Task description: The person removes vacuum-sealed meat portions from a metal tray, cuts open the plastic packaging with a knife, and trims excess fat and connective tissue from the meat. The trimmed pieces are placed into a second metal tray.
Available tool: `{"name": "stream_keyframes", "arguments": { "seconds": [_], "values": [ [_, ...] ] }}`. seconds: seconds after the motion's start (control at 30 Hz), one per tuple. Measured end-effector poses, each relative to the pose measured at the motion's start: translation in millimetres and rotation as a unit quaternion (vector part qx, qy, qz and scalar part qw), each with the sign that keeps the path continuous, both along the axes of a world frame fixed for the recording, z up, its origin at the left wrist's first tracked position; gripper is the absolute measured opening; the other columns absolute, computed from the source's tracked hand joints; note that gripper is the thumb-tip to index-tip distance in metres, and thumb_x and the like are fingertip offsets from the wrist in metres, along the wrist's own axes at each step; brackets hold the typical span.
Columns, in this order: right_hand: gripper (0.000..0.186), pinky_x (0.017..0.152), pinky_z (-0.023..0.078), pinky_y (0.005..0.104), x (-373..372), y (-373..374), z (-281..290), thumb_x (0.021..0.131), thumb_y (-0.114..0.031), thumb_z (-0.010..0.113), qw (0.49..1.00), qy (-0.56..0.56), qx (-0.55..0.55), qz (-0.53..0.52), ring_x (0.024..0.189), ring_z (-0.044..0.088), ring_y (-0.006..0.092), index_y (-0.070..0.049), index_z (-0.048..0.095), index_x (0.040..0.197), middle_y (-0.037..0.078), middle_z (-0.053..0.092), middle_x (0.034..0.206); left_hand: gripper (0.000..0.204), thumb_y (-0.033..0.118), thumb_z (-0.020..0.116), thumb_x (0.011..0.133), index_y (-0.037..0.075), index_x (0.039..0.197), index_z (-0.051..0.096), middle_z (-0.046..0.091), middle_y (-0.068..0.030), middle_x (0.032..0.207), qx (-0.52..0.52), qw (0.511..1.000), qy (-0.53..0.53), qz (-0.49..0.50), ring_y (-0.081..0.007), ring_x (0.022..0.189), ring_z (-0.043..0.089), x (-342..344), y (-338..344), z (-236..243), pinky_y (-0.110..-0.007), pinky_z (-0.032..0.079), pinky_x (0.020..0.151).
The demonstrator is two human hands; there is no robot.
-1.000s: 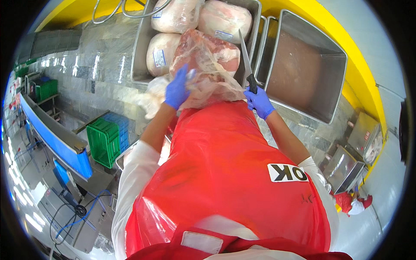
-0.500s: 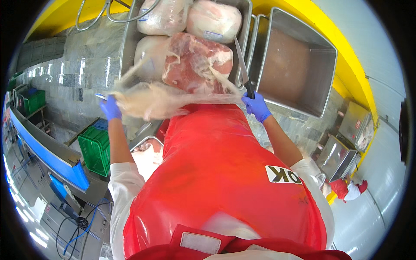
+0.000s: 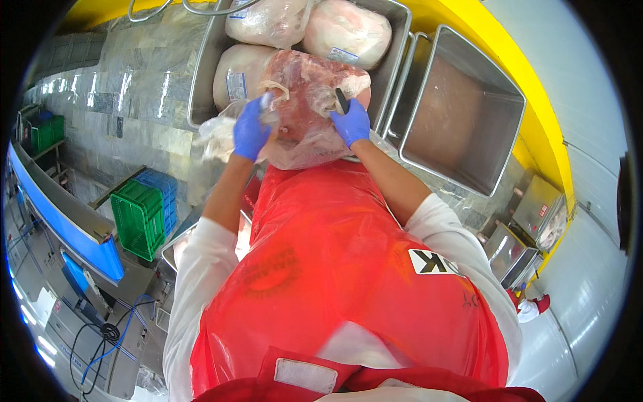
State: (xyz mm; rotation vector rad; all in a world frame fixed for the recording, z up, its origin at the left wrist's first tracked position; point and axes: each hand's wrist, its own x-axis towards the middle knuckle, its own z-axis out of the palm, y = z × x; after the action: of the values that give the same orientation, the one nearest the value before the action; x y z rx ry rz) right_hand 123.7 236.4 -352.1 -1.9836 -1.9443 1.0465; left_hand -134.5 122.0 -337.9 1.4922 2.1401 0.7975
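Observation:
A large block of red meat (image 3: 305, 80) lies at the near side of a metal bin, with clear plastic film (image 3: 301, 153) loose over its near edge. My right hand (image 3: 353, 125) is closed at the right side of the meat, around a knife with a black handle (image 3: 342, 100); its blade is not visible. At the meat's left side my left hand (image 3: 249, 132) is closed on the plastic film, its fingertips a little blurred. More crumpled film hangs left of that hand. Both hands wear blue gloves.
The metal bin (image 3: 202, 74) also holds several pale wrapped blocks (image 3: 348, 33) with labels. To its right stands a second metal bin (image 3: 512, 114). Green and blue crates (image 3: 137, 221) stand left, near a blue-edged conveyor (image 3: 63, 208). A person in red and white (image 3: 532, 305) is far right.
Both hands have moved inward and up onto the meat from a wide spread with film stretched between them. The knife blade, visible before, no longer shows.

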Motion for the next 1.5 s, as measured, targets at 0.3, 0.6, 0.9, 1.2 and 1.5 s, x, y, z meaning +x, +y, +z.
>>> {"name": "stream_keyframes", "arguments": {
  "seconds": [0.3,0.6,0.9,1.2,1.5],
  "values": [
    [0.012,0.049,0.043,0.0323,96,-9,73,0.081,-0.012,0.071,0.942,0.157,-0.240,-0.175,0.051,0.047,0.0127,-0.005,0.061,0.081,0.000,0.051,0.065,0.038,0.026,0.063,0.084,0.008,0.118,0.060,0.064,-0.0243,0.108,-0.220,0.973,0.035,0.051,-0.0444,0.099,0.064,15,62,-20,-0.052,0.051,0.086],
    [0.018,0.046,0.043,0.0352,225,17,-16,0.081,-0.015,0.077,0.937,0.094,-0.076,-0.329,0.053,0.052,0.0150,-0.006,0.062,0.082,0.002,0.054,0.064,0.070,0.017,0.069,0.076,0.010,0.141,0.046,0.058,-0.0251,0.131,-0.235,0.971,-0.032,0.026,-0.0412,0.116,0.060,-56,-35,-92,-0.046,0.049,0.097],
    [0.039,0.060,0.049,0.0342,100,18,67,0.076,-0.038,0.085,0.980,0.107,-0.046,-0.161,0.060,0.054,0.0116,-0.004,0.067,0.075,0.003,0.061,0.065,0.093,-0.003,0.065,0.068,0.012,0.153,0.030,0.047,-0.0226,0.145,0.006,1.000,-0.018,0.003,-0.0429,0.116,0.059,-51,-76,-88,-0.046,0.049,0.094],
    [0.041,0.075,0.054,0.0471,3,3,-29,0.080,-0.040,0.069,0.996,-0.053,-0.063,-0.022,0.083,0.068,0.0411,0.000,0.069,0.089,0.025,0.069,0.083,0.108,0.003,0.068,0.070,0.015,0.159,0.008,0.045,-0.0196,0.149,-0.184,0.981,-0.044,-0.048,-0.0446,0.112,0.060,-48,4,-54,-0.049,0.050,0.092],
    [0.036,0.061,0.052,0.0403,199,46,24,0.081,-0.040,0.077,0.972,-0.075,-0.022,-0.222,0.063,0.065,0.0255,-0.005,0.070,0.087,0.013,0.068,0.076,0.090,0.008,0.069,0.077,0.005,0.154,0.022,0.059,-0.0184,0.130,-0.167,0.928,-0.297,-0.152,-0.0278,0.108,0.062,-47,-24,-175,-0.039,0.047,0.098]
  ]
}}
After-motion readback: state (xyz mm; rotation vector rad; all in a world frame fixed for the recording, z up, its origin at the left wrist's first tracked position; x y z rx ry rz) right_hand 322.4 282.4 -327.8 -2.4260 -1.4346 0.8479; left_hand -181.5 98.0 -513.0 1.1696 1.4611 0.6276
